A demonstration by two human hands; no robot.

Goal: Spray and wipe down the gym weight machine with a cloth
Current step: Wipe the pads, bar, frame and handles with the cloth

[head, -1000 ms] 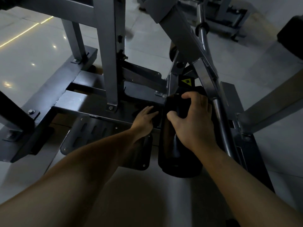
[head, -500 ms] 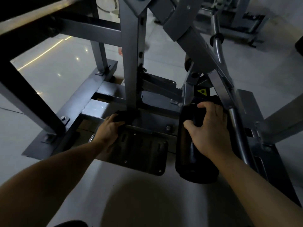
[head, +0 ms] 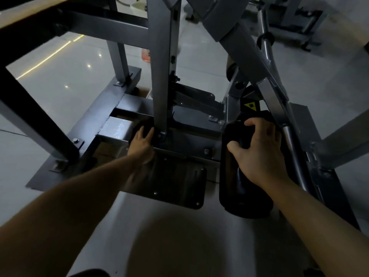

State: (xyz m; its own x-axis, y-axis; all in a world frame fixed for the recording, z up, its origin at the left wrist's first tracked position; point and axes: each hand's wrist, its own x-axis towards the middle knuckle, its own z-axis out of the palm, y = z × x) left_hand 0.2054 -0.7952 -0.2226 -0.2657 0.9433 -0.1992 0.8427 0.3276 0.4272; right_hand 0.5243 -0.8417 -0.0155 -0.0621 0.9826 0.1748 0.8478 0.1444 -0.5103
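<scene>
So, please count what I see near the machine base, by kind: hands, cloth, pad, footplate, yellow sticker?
Hands: 2 (left hand, right hand)
Cloth: 1
Pad: 1
Footplate: 1
Yellow sticker: 1
Total: 6

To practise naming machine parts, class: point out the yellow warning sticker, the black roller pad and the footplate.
warning sticker [head: 250, 106]: head view, its yellow centre.
roller pad [head: 243, 202]: head view, lower end below the hand.
footplate [head: 175, 182]: head view, bare middle.
</scene>
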